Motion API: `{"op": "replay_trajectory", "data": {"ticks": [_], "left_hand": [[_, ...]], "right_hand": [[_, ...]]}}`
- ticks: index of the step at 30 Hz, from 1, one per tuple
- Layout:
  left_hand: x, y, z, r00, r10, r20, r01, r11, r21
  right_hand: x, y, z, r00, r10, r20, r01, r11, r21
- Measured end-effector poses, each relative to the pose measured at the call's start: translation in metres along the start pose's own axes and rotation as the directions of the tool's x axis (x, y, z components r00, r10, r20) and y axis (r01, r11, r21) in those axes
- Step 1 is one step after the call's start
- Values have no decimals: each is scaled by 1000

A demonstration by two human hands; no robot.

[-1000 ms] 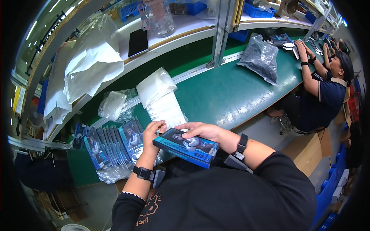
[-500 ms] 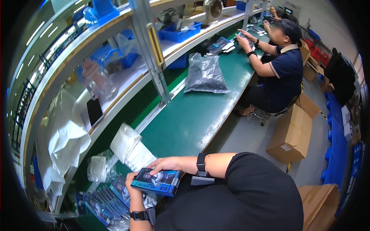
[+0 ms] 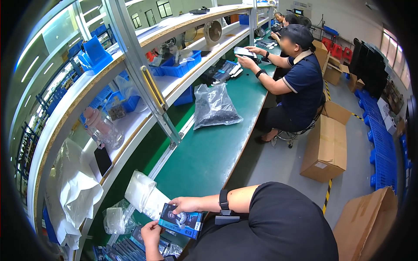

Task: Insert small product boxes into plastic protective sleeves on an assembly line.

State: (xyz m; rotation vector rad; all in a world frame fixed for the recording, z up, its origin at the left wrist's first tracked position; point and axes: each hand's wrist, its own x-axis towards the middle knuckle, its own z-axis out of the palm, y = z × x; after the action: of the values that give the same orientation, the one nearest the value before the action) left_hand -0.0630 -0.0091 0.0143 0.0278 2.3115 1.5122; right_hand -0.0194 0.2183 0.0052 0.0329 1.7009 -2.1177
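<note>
- Shifted the left hand down toward the lower left corner of the box since half a second ago, with the box now a little lower in view.
- Holding the box just in front of the body, beside the near end of the green surface, printed face up.
- Gripping the box with the right hand at its 11 o'clock edge, narrowed around it, thumb across the printed face.
- Touching the corner at 8 o'clock with the left hand, fingers bent; cannot tell whether pinched or only resting.
- Wearing a black band on the right forearm.
- Near the box at 10 o'clock, white plastic sleeves; at 9 o'clock, a crumpled clear bag; at 8 o'clock, a row of packed boxes.
- Farther off at 10 o'clock, on the shelf, a dark phone.
- Well apart at 12 o'clock, on the surface, a plastic bag of dark items.
- At 1 o'clock, a seated co-worker holding a pale flat thing.
- At 2 o'clock, on the floor, an open carton.
</note>
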Motion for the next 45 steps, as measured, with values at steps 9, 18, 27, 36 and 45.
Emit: {"op": "replay_trajectory", "data": {"ticks": [9,18,27,36,45], "left_hand": [[-29,13,21,932,349,98,-361,872,331],[-18,6,31,972,-160,172,229,481,-846],[-49,42,48,951,23,307,288,288,-913],[-58,49,41,875,46,483,391,521,-758],[-88,58,0,974,-45,-223,-63,888,-456]], "right_hand": [[-3,-2,6,949,-43,-312,-45,962,-269],[-18,-18,20,1000,-6,-11,4,994,-112],[-25,-53,29,901,-434,0,350,726,-592],[-29,-42,53,829,-512,225,541,632,-555],[-21,-24,27,893,-374,250,448,793,-413]]}}
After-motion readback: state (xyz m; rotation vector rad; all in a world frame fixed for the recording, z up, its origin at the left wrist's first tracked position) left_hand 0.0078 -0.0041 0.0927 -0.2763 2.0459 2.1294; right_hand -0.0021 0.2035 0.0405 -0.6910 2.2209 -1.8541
